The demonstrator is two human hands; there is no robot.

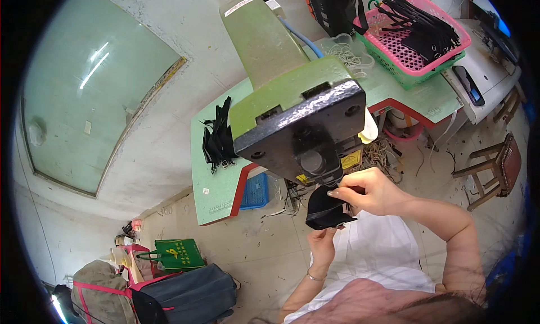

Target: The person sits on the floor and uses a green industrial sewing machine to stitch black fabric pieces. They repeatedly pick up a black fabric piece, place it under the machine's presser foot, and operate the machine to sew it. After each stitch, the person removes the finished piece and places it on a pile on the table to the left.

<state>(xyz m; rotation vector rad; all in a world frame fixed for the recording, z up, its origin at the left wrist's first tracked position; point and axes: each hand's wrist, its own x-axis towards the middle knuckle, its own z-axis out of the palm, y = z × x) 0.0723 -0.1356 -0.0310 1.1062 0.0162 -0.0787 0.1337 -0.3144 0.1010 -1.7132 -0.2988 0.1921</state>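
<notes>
Black fabric piece (326, 210), folded and curved, sits just under the green press machine (292, 93), below its dark metal head plate (304, 130). Both hands are on it. Right hand (368, 192) comes in from the right w/ forearm bent, fingers pinched narrow on the fabric's top edge, right by the machine's round black knob (311, 162). Left hand (322, 242) reaches up from below, bracelet at the wrist, fingers closed on the fabric's lower edge; fingertips partly hidden behind the cloth, so exact grip there is hard to tell.

Machine stands on a light green worktable (216, 180) w/ red edging. On the tabletop left of the machine: a pile of black straps (218, 138) w/ small metal ends. Far right on the table: a pink plastic basket (419, 40) nested in a green one, holding more black straps. Next to it a clear tub of pale rubber bands (351, 54) and a black bag (332, 6) behind.

Under the table: a blue crate (256, 190) and tangled pale cord. Wooden stool (495, 166) on the concrete floor at right. Lower left, well apart from the hands: a green shopping bag (177, 254) and a dark grey duffel (188, 293). Person wears a white top.
</notes>
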